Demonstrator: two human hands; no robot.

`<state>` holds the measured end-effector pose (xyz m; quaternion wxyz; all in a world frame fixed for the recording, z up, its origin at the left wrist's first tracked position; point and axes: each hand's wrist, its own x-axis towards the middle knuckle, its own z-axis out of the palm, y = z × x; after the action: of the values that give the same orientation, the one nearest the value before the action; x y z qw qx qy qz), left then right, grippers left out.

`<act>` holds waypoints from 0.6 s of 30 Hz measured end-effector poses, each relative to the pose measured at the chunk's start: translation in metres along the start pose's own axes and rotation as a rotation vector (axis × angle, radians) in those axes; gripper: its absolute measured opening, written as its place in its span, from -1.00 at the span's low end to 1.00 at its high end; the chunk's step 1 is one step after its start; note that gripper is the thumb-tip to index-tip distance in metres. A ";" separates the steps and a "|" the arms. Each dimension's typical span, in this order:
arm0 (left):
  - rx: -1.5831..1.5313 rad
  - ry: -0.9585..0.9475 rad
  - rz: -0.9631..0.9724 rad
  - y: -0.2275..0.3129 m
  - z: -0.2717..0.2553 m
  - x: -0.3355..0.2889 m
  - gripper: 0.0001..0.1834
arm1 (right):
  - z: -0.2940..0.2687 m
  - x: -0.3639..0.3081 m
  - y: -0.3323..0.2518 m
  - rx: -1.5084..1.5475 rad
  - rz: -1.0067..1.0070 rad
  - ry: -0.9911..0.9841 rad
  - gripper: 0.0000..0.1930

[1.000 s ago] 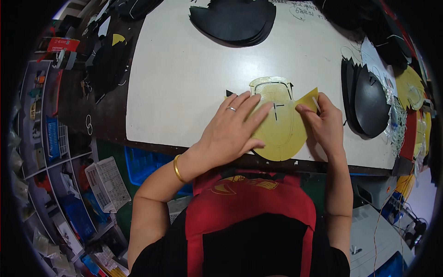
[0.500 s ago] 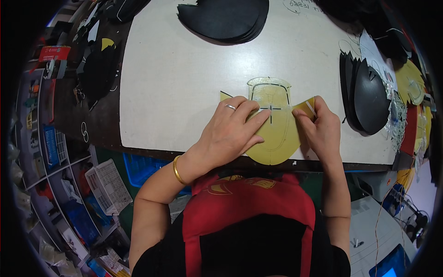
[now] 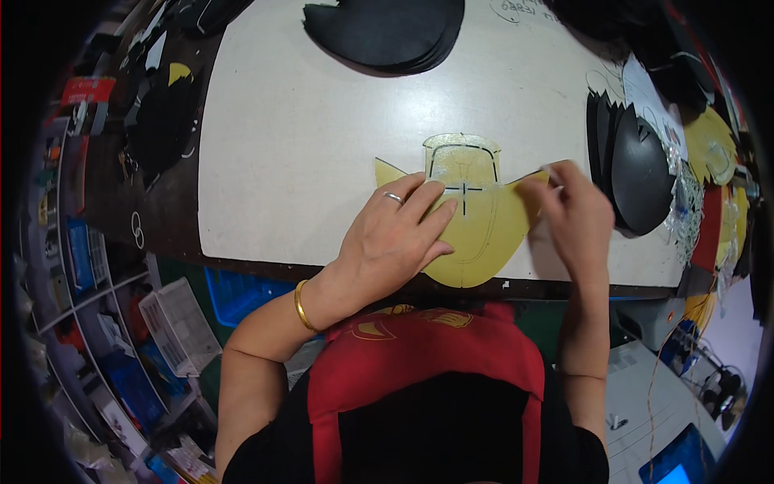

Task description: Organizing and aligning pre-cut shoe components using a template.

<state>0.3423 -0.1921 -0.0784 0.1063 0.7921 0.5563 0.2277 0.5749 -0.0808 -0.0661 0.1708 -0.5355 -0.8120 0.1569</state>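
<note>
A translucent yellow template (image 3: 476, 250) with black slots, a cross-shaped cut and two pointed side wings lies near the table's front edge. My left hand (image 3: 395, 230), wearing a ring, rests spread over its left part. At the tip of the right wing is my right hand (image 3: 576, 214), thumb and fingers bent together. Something small and pale shows at those fingertips, too blurred to name. Along the right wing's upper edge runs a dark line. Whether anything lies beneath the template is hard to tell.
On the white tabletop (image 3: 306, 161), a stack of black cut pieces (image 3: 387, 36) lies at the far side. Another black stack with jagged ends (image 3: 637, 169) is at the right, beside tangled threads (image 3: 684, 210). Blue crate (image 3: 242, 294) and white basket (image 3: 181, 327) stand below, left.
My right hand has let the raised right wing drop flatter and moved slightly right, its fingers now at the wing's tip. My left hand stays on the template. The whole view has shifted slightly.
</note>
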 end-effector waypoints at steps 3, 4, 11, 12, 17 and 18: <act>0.024 -0.010 0.000 0.003 0.000 -0.003 -0.41 | -0.016 0.017 -0.007 0.150 -0.217 0.226 -0.76; 0.025 -0.008 0.008 0.002 0.000 -0.003 -0.41 | -0.019 0.021 -0.015 0.215 -0.399 0.338 -0.76; 0.002 -0.034 0.002 0.004 0.004 -0.006 -0.40 | 0.029 0.028 -0.048 0.418 -0.311 -0.203 -0.75; 0.003 -0.026 -0.002 0.004 0.004 -0.005 -0.40 | 0.031 0.030 -0.049 0.410 -0.332 -0.232 -0.76; 0.010 -0.019 -0.004 0.006 0.006 -0.007 -0.36 | 0.026 0.044 -0.039 0.156 -0.370 -0.052 -0.80; 0.004 -0.018 -0.005 0.006 0.006 -0.007 -0.36 | 0.022 0.043 -0.035 0.064 -0.309 0.024 -0.80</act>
<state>0.3481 -0.2007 -0.0829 0.1101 0.7927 0.5580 0.2193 0.5205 -0.0554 -0.0659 0.2197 -0.4004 -0.8772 0.1480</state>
